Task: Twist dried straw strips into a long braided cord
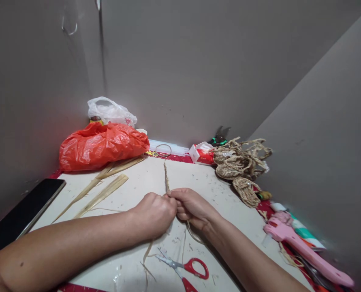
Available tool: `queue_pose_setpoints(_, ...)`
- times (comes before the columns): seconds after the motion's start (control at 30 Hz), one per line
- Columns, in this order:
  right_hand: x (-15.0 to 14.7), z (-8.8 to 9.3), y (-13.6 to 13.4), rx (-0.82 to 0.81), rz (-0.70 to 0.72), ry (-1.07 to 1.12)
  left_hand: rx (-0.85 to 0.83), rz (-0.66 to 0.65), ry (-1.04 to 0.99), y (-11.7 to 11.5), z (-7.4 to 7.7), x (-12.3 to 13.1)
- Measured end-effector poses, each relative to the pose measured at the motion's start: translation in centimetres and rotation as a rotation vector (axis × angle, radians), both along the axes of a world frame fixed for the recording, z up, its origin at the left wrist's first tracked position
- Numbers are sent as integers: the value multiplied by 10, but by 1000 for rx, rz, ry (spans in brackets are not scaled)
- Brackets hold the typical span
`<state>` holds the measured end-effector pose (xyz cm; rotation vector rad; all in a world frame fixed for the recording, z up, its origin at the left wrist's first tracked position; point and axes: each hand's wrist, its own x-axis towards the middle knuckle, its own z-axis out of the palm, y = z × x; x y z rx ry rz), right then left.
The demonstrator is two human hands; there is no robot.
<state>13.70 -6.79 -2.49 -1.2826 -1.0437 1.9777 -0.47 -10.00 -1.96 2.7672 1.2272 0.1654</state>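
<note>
One pair of red-handled scissors (pixel 186 266) lies nearest, open-bladed, beside loose strands (pixel 148 251) that trail below the hands. Just beyond, the left hand (pixel 157 215) is curled into a fist against the right hand (pixel 195 207), whose thumb and forefinger pinch the base of a twisted cord (pixel 166 176). The left seems to grip the same work, though its fingertips are hidden. The cord's finished end points away from the person, over the middle of the white surface (pixel 204 178).

The step looks like twisting or plaiting fibre partway along; the next move likely calls for a firm pinch at the join and even tension on the loose strands.

A phone (pixel 25 211) rests to the left and a pink glue gun (pixel 304 243) to the right. Farther on are dry flat strips (pixel 105 194), bundled rope (pixel 238 162), an orange-red plastic bag (pixel 104 146), a red-and-white box (pixel 204 153) and, behind it, green-handled cutters (pixel 219 138).
</note>
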Motion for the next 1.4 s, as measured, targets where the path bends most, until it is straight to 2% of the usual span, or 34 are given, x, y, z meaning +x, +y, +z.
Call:
queue_pose_setpoints(0.07,2,1,1,-11,22,28,-11,-60,-36,-3,5,0)
queue_pose_setpoints(0.13,4,2,4,-17,25,86,-37,-44,-159,-1,12,-3)
queue_pose_setpoints(0.17,6,2,5,-22,19,120,-48,10,-252,2,15,-4)
queue_pose_setpoints(0.27,9,1,8,-39,23,202,-100,283,-605,20,20,-9)
queue_pose_setpoints(0.3,10,0,9,-42,38,218,-183,356,-719,26,20,-9)
queue_pose_setpoints(0.33,11,-1,10,-41,59,228,-346,389,-817,32,18,-9)
queue_pose_setpoints(0.43,13,-1,11,-20,108,227,-936,351,-977,40,12,-7)
queue_pose_setpoints(0.47,13,-1,11,-13,117,219,-1038,334,-992,40,10,-6)
queue_pose_setpoints(0.5,14,0,12,-8,123,210,-1070,327,-995,40,8,-6)
queue_pose_setpoints(0.6,17,2,12,-11,149,173,-972,317,-941,40,8,-8)
queue_pose_setpoints(0.73,19,4,10,22,195,89,-754,191,-741,44,11,-14)
queue_pose_setpoints(0.87,19,1,10,182,245,-90,-586,154,-585,47,10,-16)
queue_pose_setpoints(0.97,19,0,11,331,270,-263,-632,160,-621,48,7,-16)
queue_pose_setpoints(1.13,15,8,8,653,312,-467,-917,268,-759,46,3,-12)
queue_pose_setpoints(1.23,11,13,5,696,337,-551,-995,322,-794,46,2,-11)
queue_pose_setpoints(1.4,12,13,4,681,376,-585,-974,393,-799,46,1,-9)
